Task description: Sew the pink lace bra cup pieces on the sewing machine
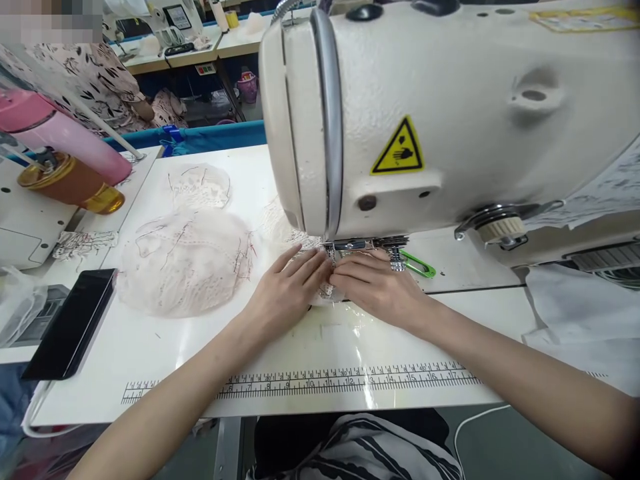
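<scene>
Under the head of a white sewing machine (310, 127), a piece of pale lace fabric (281, 225) lies at the needle area. My left hand (289, 285) rests flat on this lace, its fingers stretched toward the presser foot (334, 252). Just right of the foot, my right hand (373, 285) bears on the lace's near edge, with its fingers bent and close together. Its fingertips almost meet those of my left hand. Whether cloth is pinched under the right fingers is hidden. A green clip-like tool (419, 264) lies behind my right wrist.
Left of my hands lie pale lace pieces (185, 267) with loose dark threads. A black phone (73, 327) sits at the table's left edge. Behind it are a pink bottle (75, 137) and an amber thread cone (70, 180). A printed ruler (345, 383) runs along the front edge. Another person (100, 80) sits beyond.
</scene>
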Motion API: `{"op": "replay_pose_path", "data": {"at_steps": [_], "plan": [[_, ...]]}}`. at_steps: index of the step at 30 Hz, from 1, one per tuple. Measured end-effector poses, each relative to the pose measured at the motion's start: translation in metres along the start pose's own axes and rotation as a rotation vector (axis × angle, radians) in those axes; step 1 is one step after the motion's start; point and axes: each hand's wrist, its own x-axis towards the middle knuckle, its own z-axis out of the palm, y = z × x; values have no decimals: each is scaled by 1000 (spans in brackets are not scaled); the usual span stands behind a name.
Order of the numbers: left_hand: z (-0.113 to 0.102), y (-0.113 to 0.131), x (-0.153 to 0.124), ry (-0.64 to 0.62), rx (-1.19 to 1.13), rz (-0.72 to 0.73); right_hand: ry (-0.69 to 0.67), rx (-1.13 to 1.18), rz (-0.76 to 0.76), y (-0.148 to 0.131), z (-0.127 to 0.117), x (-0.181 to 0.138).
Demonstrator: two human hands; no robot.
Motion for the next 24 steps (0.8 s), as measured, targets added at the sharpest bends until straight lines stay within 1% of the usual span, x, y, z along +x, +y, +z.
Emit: {"op": "replay_pose_path", "data": {"at_steps": [3,5,10,19,24], "plan": [[5,-1,-3,-81,-9,-12,16,-14,-13,1,1,-1],[4,-2,-3,-97,-11,-11,25,-9,-14,0,2,-1],[1,-3,-2,-101,-26,-10,48,-7,-18,-1,4,0],[3,0,-1,-94,-28,-48,73,-38,-51,0,4,2],[5,4,1,-65,-9,-75,109,-56,-46,1,3,2]]}}
